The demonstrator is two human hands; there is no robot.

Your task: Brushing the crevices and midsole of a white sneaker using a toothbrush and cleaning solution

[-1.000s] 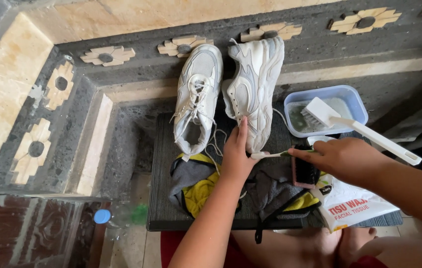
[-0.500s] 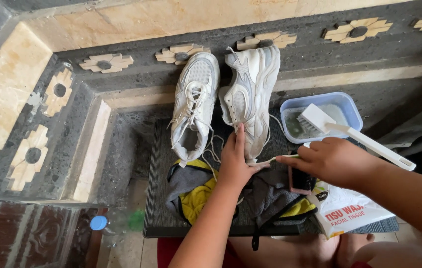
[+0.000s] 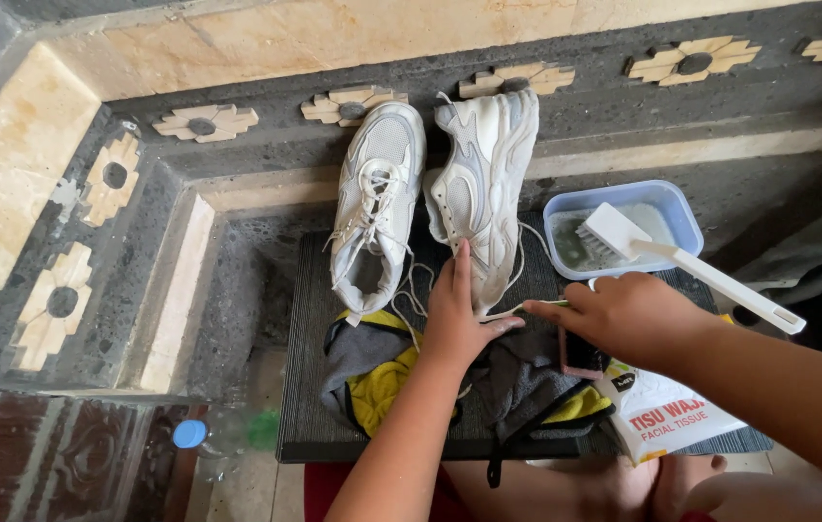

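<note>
Little has shifted since the earlier frame: both hands stay at the right shoe, the right hand drawn slightly nearer the lace end.

- Left hand [image 3: 457,314]: fingers open and flat, index pointing far, pressed on the near side of the right shoe [image 3: 481,184]; holds nothing.
- Right hand [image 3: 623,314]: fingers closed in a pinch on the lace [image 3: 517,309], which runs left toward the left hand's thumb.
- Right shoe: white with grey panels, lying on its side, toe leaning on the far stone ledge [image 3: 623,106], heel on the mat [image 3: 304,387].
- Left shoe [image 3: 377,208]: white, upright on its sole, just left of the right shoe and touching it; laces loose, opening toward the near side.
- Cloth [image 3: 377,372]: grey and yellow, crumpled on the near part of the mat, under both wrists.
- Tub [image 3: 681,208]: blue-rimmed, clear, right of the shoes, holding cloudy liquid.
- Brush [image 3: 623,232]: white, bristles in the tub, handle running right and near over the rim.
- Tissue pack [image 3: 667,416]: white, at the near right edge of the mat, under the right forearm.
- Bottle [image 3: 213,433]: clear with blue cap, lying on the floor left of the mat.
</note>
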